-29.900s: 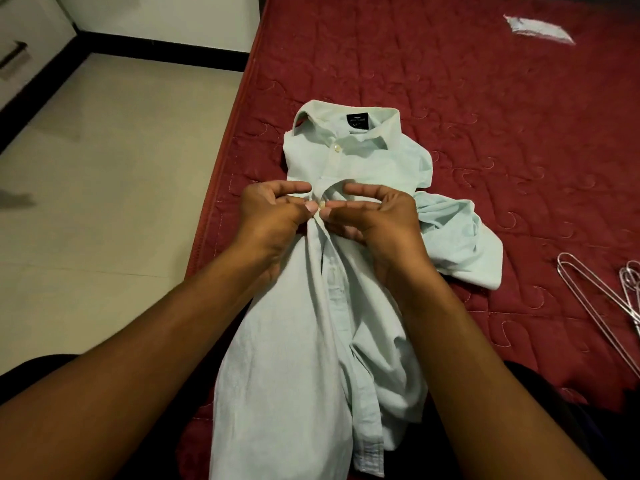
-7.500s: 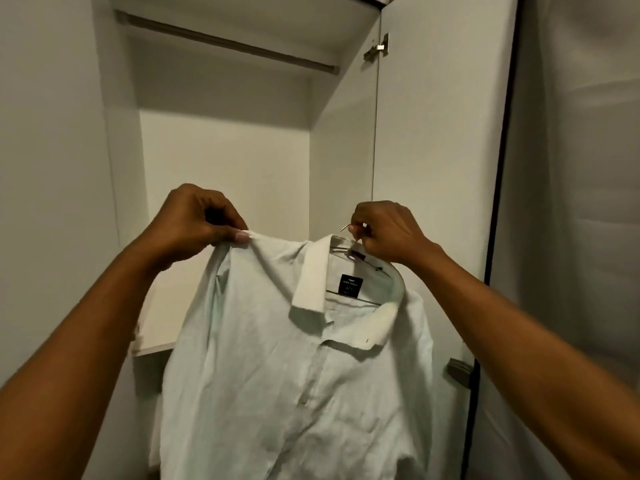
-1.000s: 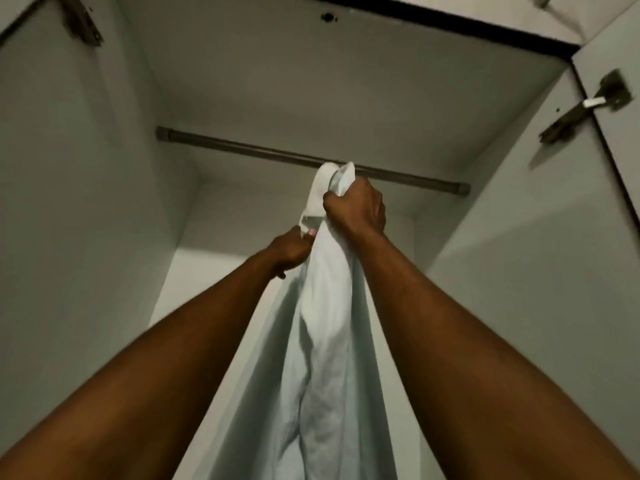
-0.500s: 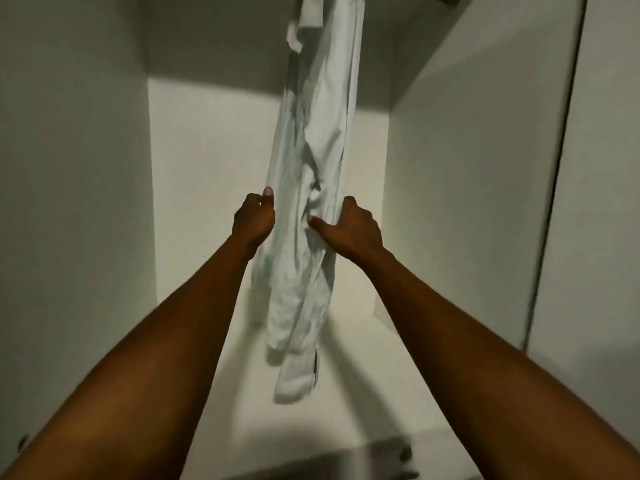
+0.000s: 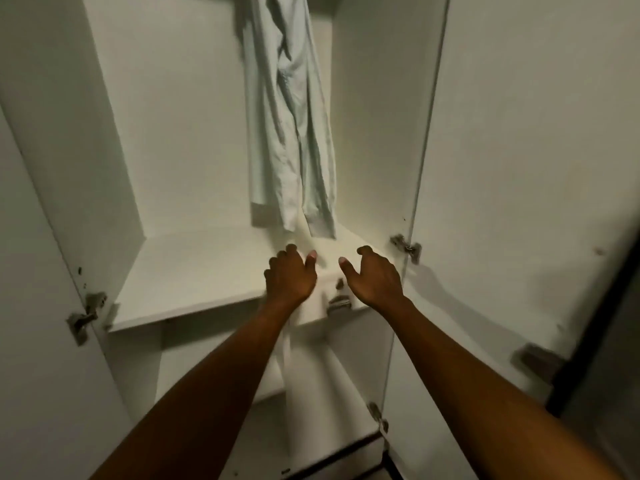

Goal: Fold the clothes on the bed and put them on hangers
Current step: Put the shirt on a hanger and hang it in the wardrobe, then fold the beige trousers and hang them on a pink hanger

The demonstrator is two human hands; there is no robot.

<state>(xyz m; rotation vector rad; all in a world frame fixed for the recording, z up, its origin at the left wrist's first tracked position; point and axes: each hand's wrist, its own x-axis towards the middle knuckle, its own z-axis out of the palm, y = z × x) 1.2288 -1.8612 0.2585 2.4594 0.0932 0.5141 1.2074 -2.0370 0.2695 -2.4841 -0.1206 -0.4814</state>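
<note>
Head view: I see the pale shirt (image 5: 287, 116) hanging inside the wardrobe (image 5: 180, 133), its hem just above the shelf (image 5: 194, 271). The left hand (image 5: 290, 280) and right hand (image 5: 374, 280) are below the hem, fingers loosely curled, holding nothing.

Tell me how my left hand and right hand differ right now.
The left hand hovers almost beneath the hem of the hanging shirt; the right hand sits off to its right. The left hand's fingers bunch together; the right hand's thumb spreads wider. Both are loosely curled and hold nothing.
</note>
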